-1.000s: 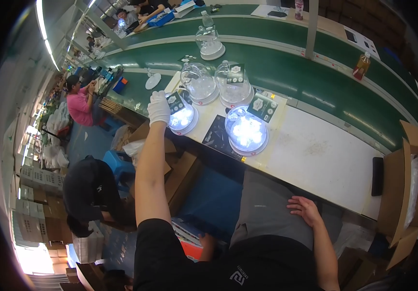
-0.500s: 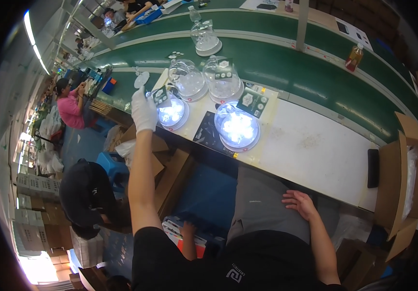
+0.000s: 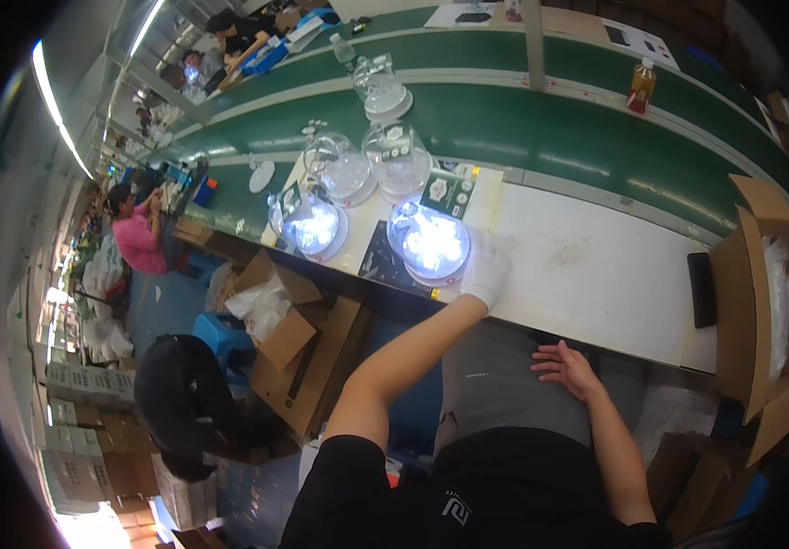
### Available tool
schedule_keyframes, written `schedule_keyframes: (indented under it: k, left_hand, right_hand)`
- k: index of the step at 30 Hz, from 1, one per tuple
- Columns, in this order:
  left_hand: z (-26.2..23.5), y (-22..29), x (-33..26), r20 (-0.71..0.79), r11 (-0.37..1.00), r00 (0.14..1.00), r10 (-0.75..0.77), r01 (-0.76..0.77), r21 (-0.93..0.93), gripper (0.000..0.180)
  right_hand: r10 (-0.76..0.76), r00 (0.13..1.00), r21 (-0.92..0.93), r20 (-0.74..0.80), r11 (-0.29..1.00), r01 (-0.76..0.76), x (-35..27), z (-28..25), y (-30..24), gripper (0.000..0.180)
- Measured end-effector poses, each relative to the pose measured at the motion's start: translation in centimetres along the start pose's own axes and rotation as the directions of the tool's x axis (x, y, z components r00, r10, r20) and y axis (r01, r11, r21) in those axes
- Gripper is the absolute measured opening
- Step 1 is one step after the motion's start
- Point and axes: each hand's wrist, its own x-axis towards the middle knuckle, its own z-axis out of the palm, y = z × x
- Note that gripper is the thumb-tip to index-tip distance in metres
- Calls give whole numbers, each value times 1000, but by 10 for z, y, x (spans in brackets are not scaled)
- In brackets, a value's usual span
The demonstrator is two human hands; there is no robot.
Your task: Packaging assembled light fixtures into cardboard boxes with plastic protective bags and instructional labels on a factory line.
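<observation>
My left hand [image 3: 488,273], in a white glove, is at the right side of a brightly lit clear dome lamp [image 3: 429,240]. Its fingers are smeared and partly merge with the white tabletop, so what they hold, if anything, cannot be made out. A green card [image 3: 447,192] sits behind this dome, and a dark printed sheet [image 3: 380,261] lies at its left. Bare and resting over my lap, my right hand [image 3: 566,369] has its fingers spread with nothing in them. Further left stands a second lit dome lamp [image 3: 312,226] with a card on it.
Two unlit domes [image 3: 339,166] stand behind the lit ones, and another dome [image 3: 381,93] is on the green bench [image 3: 504,137]. A dark phone-like slab [image 3: 702,289] lies by an open carton [image 3: 751,302] at right. A person in a dark cap [image 3: 184,393] is low at left.
My left hand has swung right, from beside the left lit dome to the right side of the nearer lit dome. My right hand stays over my lap. The head view has shifted slightly.
</observation>
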Motion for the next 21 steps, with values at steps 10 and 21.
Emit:
schedule_keyframes:
  k: [10,21]
  left_hand:
    - [29,-35,-13,279,895,960,16,-138,425,40]
    - [22,-92,-73,169,981,985,-40,7,195,47]
  right_hand:
    - [-87,996,38,-21,995,88,-14,-20,1,72]
    - [-50,998,39,45,998,48,0,-5,-2,72]
